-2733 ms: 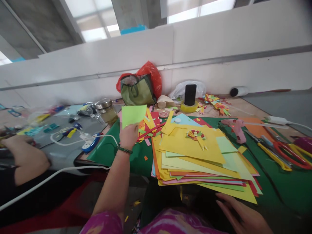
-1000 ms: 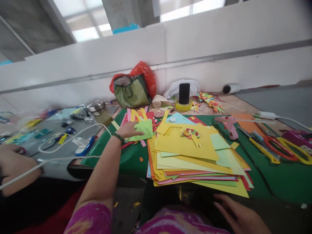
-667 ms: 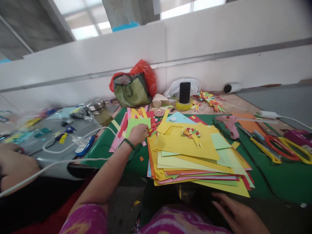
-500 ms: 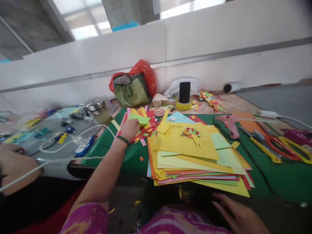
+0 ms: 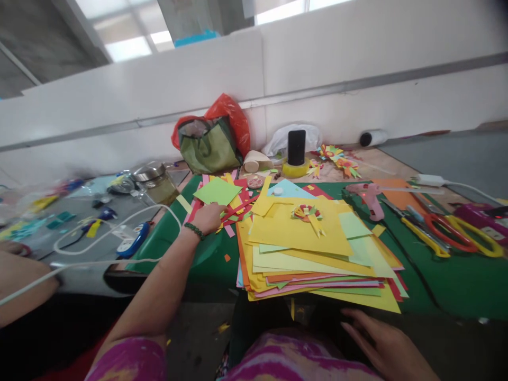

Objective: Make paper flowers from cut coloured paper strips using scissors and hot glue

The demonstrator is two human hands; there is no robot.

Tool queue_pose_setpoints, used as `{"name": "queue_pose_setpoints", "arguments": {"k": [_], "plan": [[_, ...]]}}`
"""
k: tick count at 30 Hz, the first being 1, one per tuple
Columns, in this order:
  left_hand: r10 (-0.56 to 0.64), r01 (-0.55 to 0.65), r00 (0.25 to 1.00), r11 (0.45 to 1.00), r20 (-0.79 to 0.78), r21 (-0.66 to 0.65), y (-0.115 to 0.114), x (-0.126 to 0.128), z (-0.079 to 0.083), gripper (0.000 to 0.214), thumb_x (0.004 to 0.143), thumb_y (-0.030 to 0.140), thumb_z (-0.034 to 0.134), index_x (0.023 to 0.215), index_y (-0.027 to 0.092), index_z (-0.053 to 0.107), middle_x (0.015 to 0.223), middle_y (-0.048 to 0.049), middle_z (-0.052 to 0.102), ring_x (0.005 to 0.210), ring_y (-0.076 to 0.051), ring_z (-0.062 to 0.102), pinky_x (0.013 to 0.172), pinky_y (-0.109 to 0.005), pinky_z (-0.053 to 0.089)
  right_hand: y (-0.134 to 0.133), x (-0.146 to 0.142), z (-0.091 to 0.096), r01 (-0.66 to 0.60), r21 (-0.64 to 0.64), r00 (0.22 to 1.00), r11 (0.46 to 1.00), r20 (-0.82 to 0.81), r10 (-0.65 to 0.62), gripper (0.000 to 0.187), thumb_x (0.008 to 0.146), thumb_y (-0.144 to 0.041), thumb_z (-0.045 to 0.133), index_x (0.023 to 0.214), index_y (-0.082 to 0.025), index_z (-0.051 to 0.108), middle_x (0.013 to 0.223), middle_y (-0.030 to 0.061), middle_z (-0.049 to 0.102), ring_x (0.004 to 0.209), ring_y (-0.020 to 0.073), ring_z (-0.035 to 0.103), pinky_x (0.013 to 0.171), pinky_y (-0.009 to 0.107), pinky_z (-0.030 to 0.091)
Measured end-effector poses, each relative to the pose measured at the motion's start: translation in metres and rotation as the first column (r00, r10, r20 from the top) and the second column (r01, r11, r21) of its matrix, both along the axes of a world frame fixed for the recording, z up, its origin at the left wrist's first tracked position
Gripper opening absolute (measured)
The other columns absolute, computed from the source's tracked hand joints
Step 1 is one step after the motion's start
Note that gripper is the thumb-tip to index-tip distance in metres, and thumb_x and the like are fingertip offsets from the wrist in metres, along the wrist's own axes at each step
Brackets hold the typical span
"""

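Fingers curled, the left hand [image 5: 209, 218] meets the green sheet [image 5: 218, 191] at one corner, perhaps steadying it; pinch unclear. The right hand [image 5: 383, 339] hangs loosely spread.

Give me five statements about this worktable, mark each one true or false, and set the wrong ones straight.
1. The left hand is at the near edge of the light green sheet. True.
2. The black phone lies flat. False: it stands upright at the yellow roll.
3. The paper rosette lies on a yellow sheet. True.
4. The right hand is gripping the pink glue gun. False: the hand is low, near the person's lap, and the glue gun lies apart from it on the table.
5. A green bracelet circles the left wrist. True.
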State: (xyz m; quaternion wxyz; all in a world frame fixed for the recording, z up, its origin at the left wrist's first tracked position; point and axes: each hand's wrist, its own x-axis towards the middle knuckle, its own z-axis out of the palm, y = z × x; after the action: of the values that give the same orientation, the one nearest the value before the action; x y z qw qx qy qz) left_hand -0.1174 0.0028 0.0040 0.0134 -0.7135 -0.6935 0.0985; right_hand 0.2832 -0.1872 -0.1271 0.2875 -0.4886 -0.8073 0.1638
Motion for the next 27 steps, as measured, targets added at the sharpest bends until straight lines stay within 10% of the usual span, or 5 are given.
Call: {"name": "queue_pose_setpoints", "arguments": {"k": [10,21,27], "plan": [[-0.011,0.011,0.979,1.0,-0.202,0.002,0.01,-0.002,0.0,0.037,0.085,0.011,0.036,0.1,0.011,0.07,0.107,-0.021,0.066,0.104,-0.032,0.063,0.081,-0.037,0.049,-0.005,-0.003,0.009,0.06,-0.118,0.995,0.991,0.08,-0.051,0.028,0.095,-0.031,0.043,0.098,-0.022,0.069,0.083,0.0046,0.079,0.069,0.0192,0.076,0.058,0.024,0.058],[0.193,-0.187,0.981,0.973,-0.034,0.138,-0.005,-0.02,0.054,0.034,0.089,0.03,0.043,0.098,0.019,0.073,0.115,-0.013,0.067,0.099,-0.034,0.063,0.079,-0.043,0.05,-0.003,-0.002,0.019,0.032,-0.215,0.999,0.976,0.041,-0.024,0.026,0.091,-0.03,0.046,0.099,-0.023,0.069,0.084,0.0051,0.078,0.07,0.0197,0.075,0.06,0.025,0.057],[0.259,-0.324,0.946,0.736,0.194,0.594,-0.033,-0.005,0.085,0.052,0.093,0.041,0.029,0.119,0.02,0.069,0.123,-0.0151,0.062,0.107,-0.038,0.059,0.082,-0.047,0.047,-0.005,0.01,0.063,-0.022,-0.328,0.998,0.945,-0.064,0.001,0.029,0.091,-0.042,0.05,0.096,-0.025,0.073,0.082,0.0028,0.078,0.067,0.0176,0.073,0.058,0.022,0.056]]}}
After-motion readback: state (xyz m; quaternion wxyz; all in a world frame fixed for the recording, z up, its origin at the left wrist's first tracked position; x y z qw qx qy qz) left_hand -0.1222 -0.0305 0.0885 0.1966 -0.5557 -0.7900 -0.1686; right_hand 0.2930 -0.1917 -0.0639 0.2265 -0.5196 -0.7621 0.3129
